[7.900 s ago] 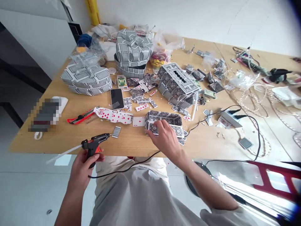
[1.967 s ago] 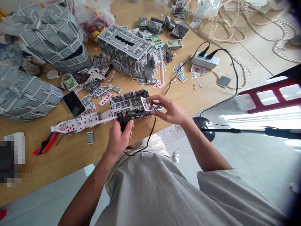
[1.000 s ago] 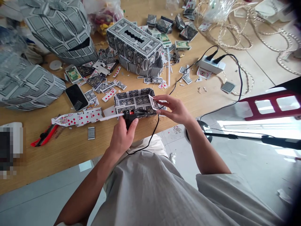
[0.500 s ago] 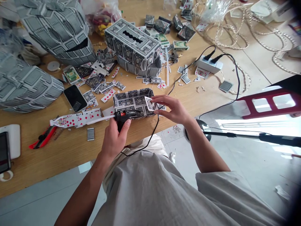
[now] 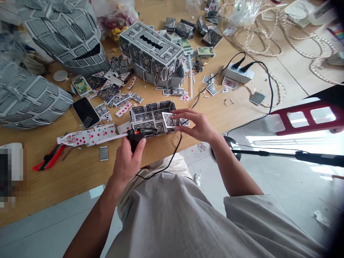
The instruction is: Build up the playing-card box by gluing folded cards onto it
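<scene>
My left hand point(image 5: 128, 157) is closed around a black glue gun point(image 5: 139, 134) with a long white glue stick point(image 5: 113, 137) coming out of its back. The gun's nozzle points right, over the near wall of an open box made of playing cards point(image 5: 146, 110). Between the thumb and fingers of my right hand point(image 5: 197, 124) is a playing card point(image 5: 170, 120), patterned side showing, held tilted above the right end of the box. Left of the box lies a row of joined playing cards point(image 5: 99, 133), faces up.
A card-covered box with a slotted top point(image 5: 153, 46) stands behind. Two woven card bags point(image 5: 32, 96) fill the left. A phone point(image 5: 86, 112), a red utility knife point(image 5: 51, 156), card scraps and a power strip point(image 5: 238, 73) with black cords lie on the table point(image 5: 80, 179).
My left hand has drawn the glue gun a little left, away from the card. The card in my right hand has turned, showing more of its patterned side.
</scene>
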### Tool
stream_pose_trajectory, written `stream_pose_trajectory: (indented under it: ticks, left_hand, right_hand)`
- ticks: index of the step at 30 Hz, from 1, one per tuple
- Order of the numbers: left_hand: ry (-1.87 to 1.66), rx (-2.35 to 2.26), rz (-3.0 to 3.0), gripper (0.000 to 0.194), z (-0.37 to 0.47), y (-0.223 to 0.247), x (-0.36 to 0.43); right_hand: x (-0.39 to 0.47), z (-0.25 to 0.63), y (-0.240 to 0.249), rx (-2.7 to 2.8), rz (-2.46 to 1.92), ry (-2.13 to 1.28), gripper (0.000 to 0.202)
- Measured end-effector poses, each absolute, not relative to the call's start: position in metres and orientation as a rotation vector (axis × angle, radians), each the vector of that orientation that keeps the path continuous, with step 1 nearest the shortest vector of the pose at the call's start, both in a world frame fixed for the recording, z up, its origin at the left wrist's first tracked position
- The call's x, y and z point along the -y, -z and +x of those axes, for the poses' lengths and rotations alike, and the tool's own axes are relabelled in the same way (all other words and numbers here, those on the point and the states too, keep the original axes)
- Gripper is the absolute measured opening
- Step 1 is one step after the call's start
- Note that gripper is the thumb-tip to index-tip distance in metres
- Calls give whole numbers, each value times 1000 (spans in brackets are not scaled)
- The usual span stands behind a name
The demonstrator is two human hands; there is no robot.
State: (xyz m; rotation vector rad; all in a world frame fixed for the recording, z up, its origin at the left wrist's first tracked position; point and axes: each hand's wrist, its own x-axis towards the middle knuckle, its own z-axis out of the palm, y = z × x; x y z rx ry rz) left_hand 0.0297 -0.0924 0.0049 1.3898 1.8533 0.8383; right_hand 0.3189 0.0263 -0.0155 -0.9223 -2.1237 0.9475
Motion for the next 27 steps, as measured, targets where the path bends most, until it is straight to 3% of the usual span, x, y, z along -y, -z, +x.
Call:
stream_pose_trajectory:
  ticks: [8,13,21,27]
  left_hand:
    - [-781,-1876,1397,35,27,-13,99]
    - [-969,-1825,1157,36,19,-16,118]
    - [-1329,-1983,539,44,-26,16,162]
    - [-1336,-2089,245,51,-72,25,195]
  right_hand:
    - [-21,314,11,2191,-946,-873,30]
    - [-12,298,9,2279,-921,-644,15]
    - [-12,280,15,2371,-887,-671,23]
    - [-12,281,15,2346,-859,-706,24]
